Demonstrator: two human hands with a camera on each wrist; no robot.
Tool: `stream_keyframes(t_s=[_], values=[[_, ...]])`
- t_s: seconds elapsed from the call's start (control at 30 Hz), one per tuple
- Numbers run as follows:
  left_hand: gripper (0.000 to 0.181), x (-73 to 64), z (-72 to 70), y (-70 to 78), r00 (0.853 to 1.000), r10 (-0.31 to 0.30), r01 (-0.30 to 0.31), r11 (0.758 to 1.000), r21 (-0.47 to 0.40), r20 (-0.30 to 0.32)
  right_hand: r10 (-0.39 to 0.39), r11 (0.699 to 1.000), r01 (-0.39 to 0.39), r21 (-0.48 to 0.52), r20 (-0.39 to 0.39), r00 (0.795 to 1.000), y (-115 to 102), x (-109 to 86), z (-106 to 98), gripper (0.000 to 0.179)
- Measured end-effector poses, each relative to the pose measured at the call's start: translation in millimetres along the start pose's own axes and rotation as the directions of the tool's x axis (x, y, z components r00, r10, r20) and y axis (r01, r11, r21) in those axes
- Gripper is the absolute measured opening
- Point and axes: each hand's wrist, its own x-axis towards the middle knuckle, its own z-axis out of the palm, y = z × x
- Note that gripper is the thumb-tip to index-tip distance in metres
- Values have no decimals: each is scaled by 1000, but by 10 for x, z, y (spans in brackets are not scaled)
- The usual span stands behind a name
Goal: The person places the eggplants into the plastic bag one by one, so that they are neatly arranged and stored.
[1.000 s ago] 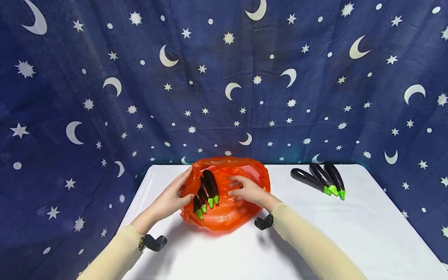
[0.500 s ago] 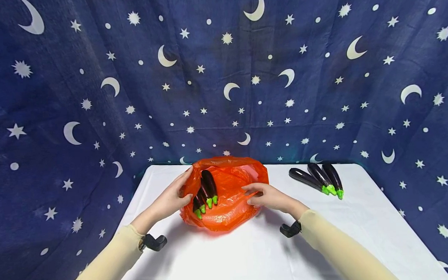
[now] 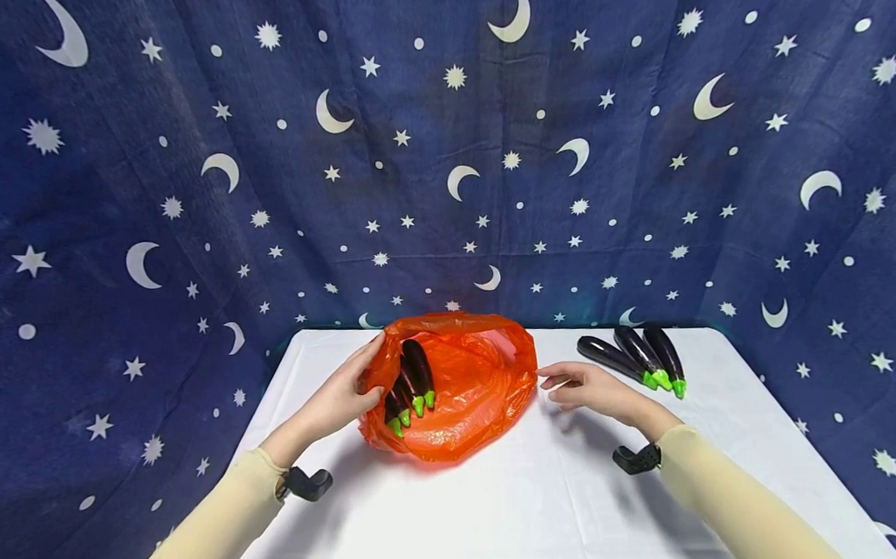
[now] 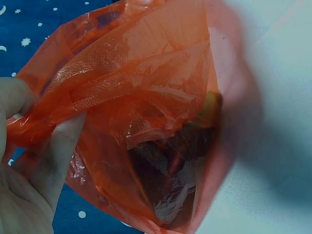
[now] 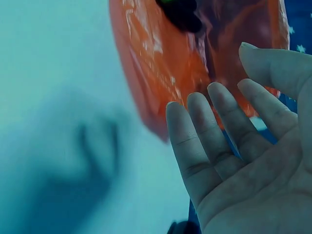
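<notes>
An orange-red plastic bag (image 3: 477,432) lies with its mouth spread toward me. Inside its left part are several dark eggplants (image 3: 419,372) with green stem ends. My left hand (image 3: 340,394) grips the bag's left rim; the left wrist view shows the film bunched between thumb and fingers (image 4: 63,146). Just right of the bag, my right hand (image 3: 591,390) hovers with nothing in it, fingers loosely extended. The right wrist view shows its palm and spread fingers (image 5: 183,141) beside the bag. Three more eggplants (image 3: 639,359) lie fanned out farther right, stems toward me.
A white cloth covers the table (image 3: 458,521). Behind and at both sides hangs a dark blue curtain (image 3: 414,197) with moons and stars. Each wrist carries a black camera band (image 3: 309,484).
My right hand has come out of the bag, moving right past its rim toward the three eggplants. The left hand stays on the bag's left rim.
</notes>
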Motion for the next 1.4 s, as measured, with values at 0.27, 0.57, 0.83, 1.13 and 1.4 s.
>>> stream_keyframes(t_s=[0.27, 0.57, 0.83, 1.13, 1.4], values=[[88, -6, -13, 0, 1000, 0, 0, 1000, -7, -2, 52, 995, -62, -81, -123, 991, 130, -164, -321, 52], [88, -6, -16, -5, 1000, 4, -4, 1000, 4, -7, 95, 983, -130, -132, -246, 965, 242, -305, -577, 54], [88, -4, -16, -4, 1000, 13, -13, 1000, 19, -11, 88, 909, -240, -342, -404, 911, 305, -273, -716, 60], [87, -1, -12, 4, 1000, -6, 6, 1000, -3, 0, 27, 834, -289, -470, -489, 872, 386, -222, -810, 60], [88, 6, -15, -3, 1000, -8, 8, 1000, -6, 2, 4, 704, -387, -596, -541, 841, 493, -132, -841, 59]])
